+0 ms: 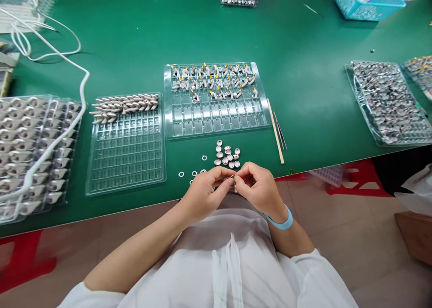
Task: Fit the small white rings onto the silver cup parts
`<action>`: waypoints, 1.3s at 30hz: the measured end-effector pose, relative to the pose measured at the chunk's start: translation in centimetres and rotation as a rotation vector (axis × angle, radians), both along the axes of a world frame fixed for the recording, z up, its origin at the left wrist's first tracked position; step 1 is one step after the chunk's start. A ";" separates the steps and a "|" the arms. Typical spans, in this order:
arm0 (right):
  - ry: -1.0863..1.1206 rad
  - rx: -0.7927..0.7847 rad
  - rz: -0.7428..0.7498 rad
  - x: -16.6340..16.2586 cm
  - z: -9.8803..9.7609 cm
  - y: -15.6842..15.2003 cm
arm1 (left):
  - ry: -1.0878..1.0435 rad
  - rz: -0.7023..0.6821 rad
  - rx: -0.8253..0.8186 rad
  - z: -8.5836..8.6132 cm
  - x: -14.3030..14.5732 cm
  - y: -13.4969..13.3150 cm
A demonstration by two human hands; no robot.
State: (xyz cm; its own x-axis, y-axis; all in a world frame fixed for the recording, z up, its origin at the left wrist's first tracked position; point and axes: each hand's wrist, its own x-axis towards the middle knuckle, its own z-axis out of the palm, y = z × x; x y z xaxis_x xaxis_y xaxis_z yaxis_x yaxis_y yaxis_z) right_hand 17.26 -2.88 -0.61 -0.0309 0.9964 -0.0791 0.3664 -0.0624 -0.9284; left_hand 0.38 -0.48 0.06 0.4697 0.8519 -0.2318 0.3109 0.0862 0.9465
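Ring (232, 177), small, silver and metallic, pinched at the near edge of the green table (303, 83); left hand (202, 192) and right hand (260, 189) meet over it, the fingertips of each closed on the part; right wrist bears a light-blue band (282, 221); just beyond the hands lie a cluster of small round white-and-silver caps (227, 155) and loose flat washers (194, 173); farther back, a clear plastic compartment tray (219, 124) half filled with grey, yellow-tipped fittings; beside its right edge, a thin wooden stick (276, 130).
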 end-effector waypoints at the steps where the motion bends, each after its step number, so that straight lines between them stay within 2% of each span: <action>1: -0.028 0.014 0.001 0.0 -0.1 0.0 | 0.010 -0.001 -0.006 0.0 0.0 0.1; 5: -0.085 0.061 -0.013 -0.1 -0.5 0.0 | 0.022 0.044 -0.037 -0.3 0.3 0.3; 9: -0.059 0.077 0.007 0.2 -0.3 0.1 | -0.073 0.119 -0.148 -0.5 0.4 0.4; 14: -0.039 0.152 0.022 0.8 0.5 -0.8 | -0.148 0.249 -0.174 0.1 0.4 0.7; 17: -0.048 0.224 0.040 0.3 0.3 -1.7 | -0.189 0.310 -0.174 0.4 0.7 0.7; 25: -0.146 0.306 -0.087 -1.8 -0.7 -2.7 | -0.209 0.400 -0.157 0.3 1.7 0.1; 34: 0.021 0.228 -0.075 -0.2 -0.5 -2.4 | -0.283 0.401 -0.201 0.4 1.6 0.2; 39: 0.235 0.098 -0.130 -0.3 -1.1 -2.5 | -0.289 0.386 -0.255 0.1 1.5 0.1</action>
State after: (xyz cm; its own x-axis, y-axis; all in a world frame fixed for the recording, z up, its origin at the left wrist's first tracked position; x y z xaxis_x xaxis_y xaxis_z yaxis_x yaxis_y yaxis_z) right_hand 16.99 -5.43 -1.71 0.0916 0.9957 0.0115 0.1354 -0.0010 -0.9908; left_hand 1.86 -0.35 0.19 0.2093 0.9087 -0.3611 -0.0587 0.3803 0.9230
